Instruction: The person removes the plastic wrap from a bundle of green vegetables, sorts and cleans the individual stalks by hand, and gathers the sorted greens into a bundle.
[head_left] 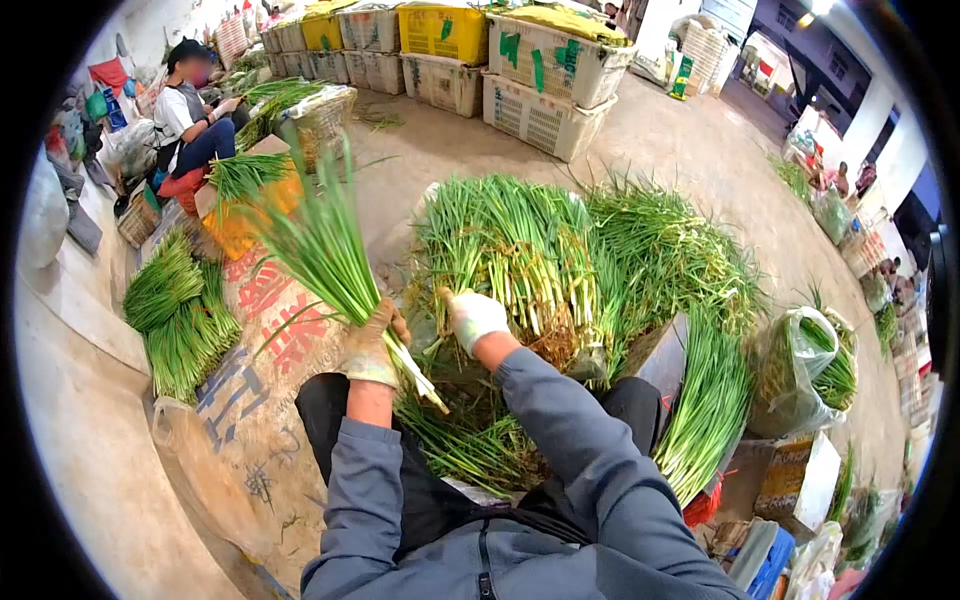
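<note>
My left hand (377, 345), in a pale work glove, is closed round a bunch of scallions (345, 265). Their white ends point down to the right, and the green tops fan up and left, blurred by motion. My right hand (475, 318), also gloved, is at the near left edge of a large pile of scallions (510, 245) with brown roots and dry leaves. Its fingers look curled in; anything they hold is hidden. Loose green leaves (470, 440) lie between my knees. By my right knee rests a long bundle of cleaned scallions (705, 410).
Stacked bundles (185, 315) lie on the left. A loose green heap (670, 250) adjoins the main pile. At right stands a clear plastic bag of greens (805, 370). Plastic crates (555, 80) line the back. A seated person (195, 115) handles greens at upper left.
</note>
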